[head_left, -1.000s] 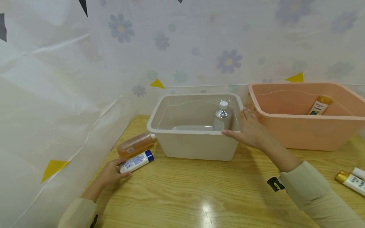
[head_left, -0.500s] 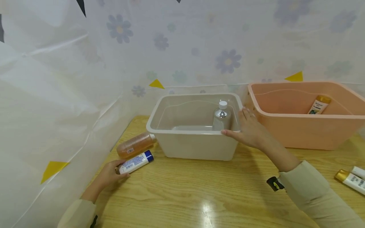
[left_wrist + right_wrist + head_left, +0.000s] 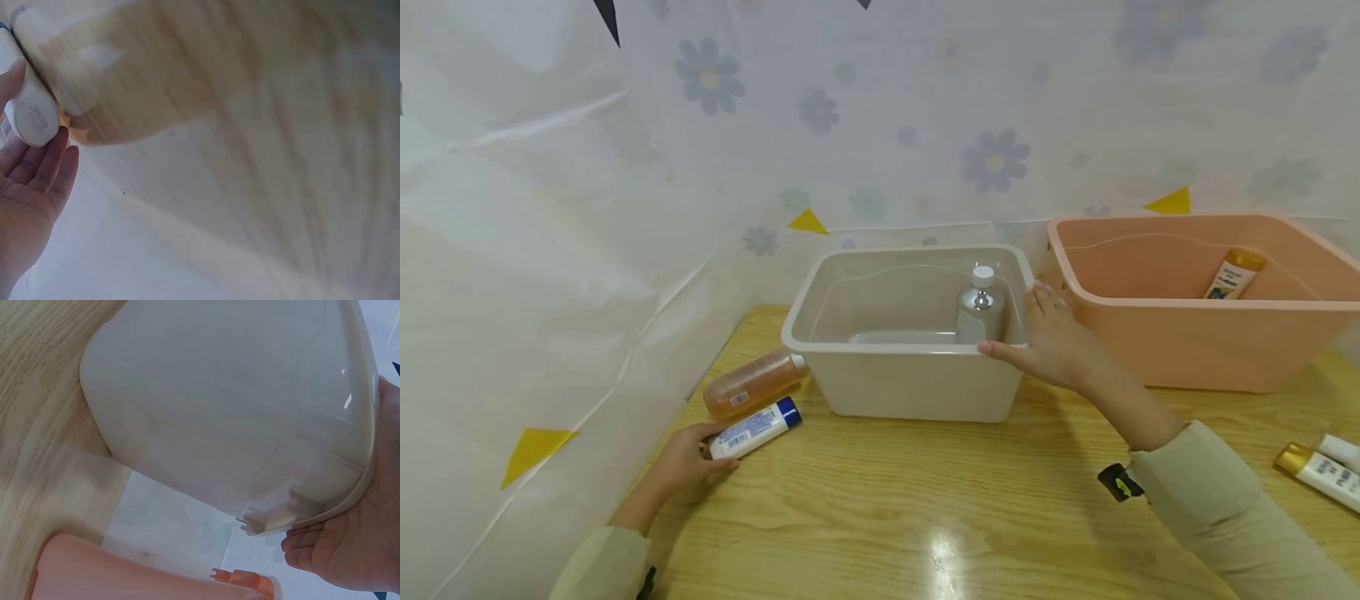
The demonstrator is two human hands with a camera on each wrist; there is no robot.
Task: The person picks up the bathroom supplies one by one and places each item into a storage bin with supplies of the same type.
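Head view: left hand is curling its grip round the white blue-capped tube lying on the bench; right hand, fingers spread, is steadying the beige bin. Best to firm the pinch before lifting.

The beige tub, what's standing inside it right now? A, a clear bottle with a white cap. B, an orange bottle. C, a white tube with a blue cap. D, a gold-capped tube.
A: in the head view a clear bottle with a white cap stands upright in the right end of the beige tub, beside the rim where the right hand rests.
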